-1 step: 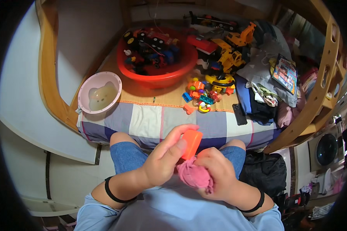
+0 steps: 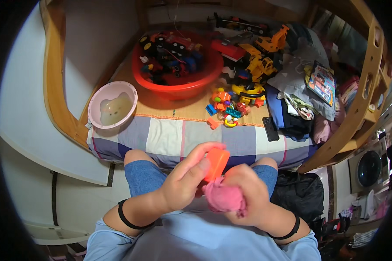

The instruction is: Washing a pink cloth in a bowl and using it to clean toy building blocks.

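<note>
An orange block-shaped toy piece [image 2: 217, 164] is pinched between the thumb and fingers of my left hand [image 2: 184, 179], above my lap. My right hand [image 2: 249, 188] is closed round a bunched pink cloth [image 2: 224, 196]. The cloth meets the lower end of the orange piece, and its far folds are hidden by my fingers. Past my hands, on the bed mat, lies a heap of small coloured toys [image 2: 225, 104]. A pink basin [image 2: 113, 104] with cloudy water stands on the bed at the left.
A big red tub [image 2: 178, 90] full of toy vehicles stands on the mat. Yellow toy diggers [image 2: 260, 65] lie to its right. A black phone [image 2: 271, 129] rests near clothes and bags [image 2: 294, 78]. A wooden ladder [image 2: 357, 108] borders the right side; a black bag [image 2: 297, 195] lies below.
My right hand and the pink cloth have shifted slightly right. My left hand and the orange piece stay almost in place.
</note>
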Available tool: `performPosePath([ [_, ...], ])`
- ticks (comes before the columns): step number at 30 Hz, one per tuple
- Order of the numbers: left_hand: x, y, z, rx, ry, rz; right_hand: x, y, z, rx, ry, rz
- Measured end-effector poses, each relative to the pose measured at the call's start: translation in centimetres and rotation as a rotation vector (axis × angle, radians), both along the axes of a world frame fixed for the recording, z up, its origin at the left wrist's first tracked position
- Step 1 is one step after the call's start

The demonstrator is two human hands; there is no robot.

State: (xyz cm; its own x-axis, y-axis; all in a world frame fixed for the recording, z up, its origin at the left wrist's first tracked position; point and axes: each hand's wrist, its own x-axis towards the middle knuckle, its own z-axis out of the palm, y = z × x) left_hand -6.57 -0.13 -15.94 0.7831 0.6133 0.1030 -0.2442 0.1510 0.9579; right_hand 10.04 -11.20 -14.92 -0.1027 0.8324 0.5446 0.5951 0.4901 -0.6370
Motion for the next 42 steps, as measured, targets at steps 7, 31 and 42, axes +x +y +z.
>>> performPosePath([
  [7, 0.0, -0.8, 2.3, -0.126, 0.029, -0.136, 0.6, 1.7, 1.2, 0.184, 0.013, -0.118],
  [31, 0.3, -0.7, -0.1, -0.473, -0.371, -0.073, 0.8, 1.8, 1.8, 0.44, -0.085, -0.344],
  [42, 0.1, -0.6, 2.0, -0.358, -0.311, 0.181, 0.7, 1.3, -2.6, 0.178, -0.241, -0.214],
])
